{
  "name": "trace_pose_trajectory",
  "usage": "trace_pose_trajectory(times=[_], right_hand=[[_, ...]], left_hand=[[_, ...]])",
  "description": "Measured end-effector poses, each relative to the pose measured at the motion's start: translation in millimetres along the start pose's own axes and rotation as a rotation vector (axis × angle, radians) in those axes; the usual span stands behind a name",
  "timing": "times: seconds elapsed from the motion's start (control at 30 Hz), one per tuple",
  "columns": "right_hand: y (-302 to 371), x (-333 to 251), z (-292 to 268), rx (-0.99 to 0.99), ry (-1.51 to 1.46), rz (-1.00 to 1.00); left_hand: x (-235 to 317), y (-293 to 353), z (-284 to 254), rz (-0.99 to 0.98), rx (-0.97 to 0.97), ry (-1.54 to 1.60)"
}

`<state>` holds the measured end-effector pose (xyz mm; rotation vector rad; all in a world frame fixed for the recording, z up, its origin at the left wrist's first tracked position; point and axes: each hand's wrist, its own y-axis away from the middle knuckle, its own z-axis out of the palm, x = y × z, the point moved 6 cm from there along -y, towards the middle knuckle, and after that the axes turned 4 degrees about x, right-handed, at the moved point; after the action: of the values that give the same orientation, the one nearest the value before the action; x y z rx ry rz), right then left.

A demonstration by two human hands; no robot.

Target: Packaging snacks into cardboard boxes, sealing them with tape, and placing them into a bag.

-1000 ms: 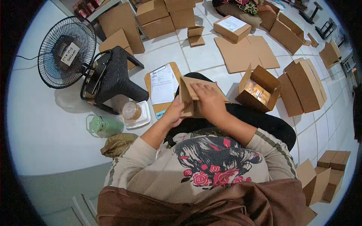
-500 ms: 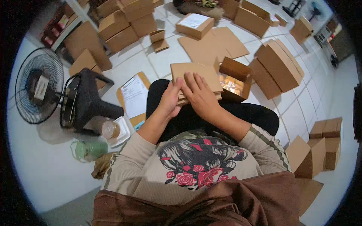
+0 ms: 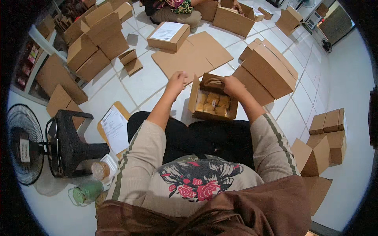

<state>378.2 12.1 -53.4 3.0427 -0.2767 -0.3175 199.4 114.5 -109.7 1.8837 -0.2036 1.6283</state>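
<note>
The left hand (image 3: 178,82), on the folded cardboard (image 3: 212,81) half a second ago, is now empty, fingers loosely bent, just left of the open box (image 3: 233,107). The cardboard now stands at the box's far end, where the right hand (image 3: 234,87) meets it; whether it grips, I cannot tell. A carton (image 3: 269,72) stands close on the right; floor tiles (image 3: 143,103) stretch left toward the clipboard (image 3: 101,129).

Right hand (image 3: 233,85) held folded cardboard (image 3: 212,81) in open box (image 3: 214,117), beside golden packaged pieces (image 3: 212,103); left hand (image 3: 177,81) hovered near flap (image 3: 193,95) (black fan (image 3: 25,133) stood at far left).
</note>
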Motion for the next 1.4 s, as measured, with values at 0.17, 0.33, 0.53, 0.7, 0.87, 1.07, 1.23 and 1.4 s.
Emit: trace_pose_trajectory(times=[0.17, 0.33, 0.53, 0.7, 0.87, 1.07, 1.23, 1.4], right_hand=[[-38.1, 5.2, 55.9, -0.066, 0.104, -0.130], [-59.2, 6.9, 70.0, -0.131, 0.046, -0.046], [-44.9, 42.5, 114.1, 0.006, -0.074, -0.107], [-39.6, 27.4, 104.0, -0.169, -0.034, -0.015], [-34.1, 28.1, 98.5, -0.037, -0.023, -0.042], [-5.0, 2.9, -6.6, 0.207, -0.080, -0.022], [61.2, -76.2, -72.0, 0.447, -0.189, -0.147], [90.3, -121.5, -86.5, 0.539, -0.356, -0.402]], left_hand=[[7.8, 7.5, -20.1, 0.332, 0.241, -0.334], [22.3, 2.3, -5.8, 0.351, 0.208, -0.361], [36.7, 6.4, 28.8, 0.587, 0.206, -0.612], [35.8, -5.7, 74.1, 0.795, 0.013, -0.894], [17.7, -23.9, 76.0, 0.679, -0.029, -1.034], [14.3, -4.4, 21.8, 0.391, 0.098, -0.264], [35.3, 84.4, 45.5, -0.195, -0.384, 0.679], [43.6, 119.4, 10.5, 0.072, -0.437, 0.701]])
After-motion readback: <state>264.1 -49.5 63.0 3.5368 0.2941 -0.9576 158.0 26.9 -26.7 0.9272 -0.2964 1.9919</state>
